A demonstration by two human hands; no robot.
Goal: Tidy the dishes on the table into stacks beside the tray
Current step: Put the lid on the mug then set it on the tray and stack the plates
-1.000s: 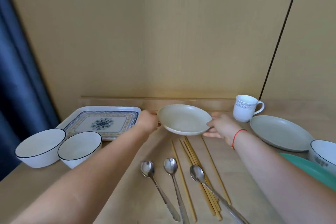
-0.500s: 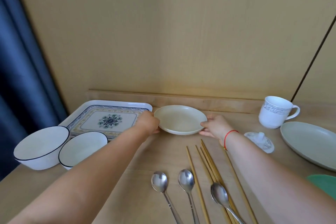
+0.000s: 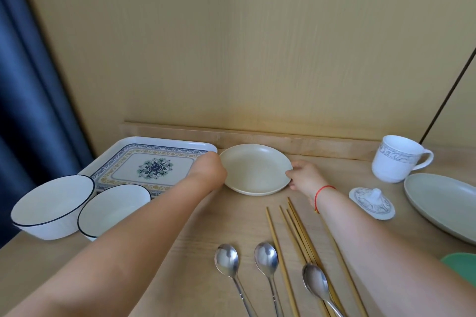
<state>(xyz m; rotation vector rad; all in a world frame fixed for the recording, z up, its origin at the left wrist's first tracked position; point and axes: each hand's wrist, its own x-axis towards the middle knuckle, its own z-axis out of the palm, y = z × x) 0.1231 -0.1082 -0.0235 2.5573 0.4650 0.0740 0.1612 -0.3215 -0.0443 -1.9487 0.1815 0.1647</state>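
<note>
A small cream plate (image 3: 255, 168) rests on the wooden table just right of the patterned tray (image 3: 144, 162), close to the back ledge. My left hand (image 3: 211, 172) grips its left rim and my right hand (image 3: 302, 177) holds its right rim. Two white bowls with dark rims, a larger bowl (image 3: 51, 206) and a smaller bowl (image 3: 113, 207), stand side by side at the front left, before the tray. A big pale oval plate (image 3: 443, 201) lies at the right, and a green dish edge (image 3: 461, 265) shows at the lower right.
A white mug (image 3: 394, 162) stands at the back right, and its lid (image 3: 372, 202) lies in front of it. Three spoons (image 3: 266, 262) and several wooden chopsticks (image 3: 296, 234) lie in the near middle. A blue curtain (image 3: 31, 85) hangs at the left.
The cream plate has come down from the air onto the table beside the tray, both hands still on its rim. The view has shifted left, bringing the mug lid into sight.
</note>
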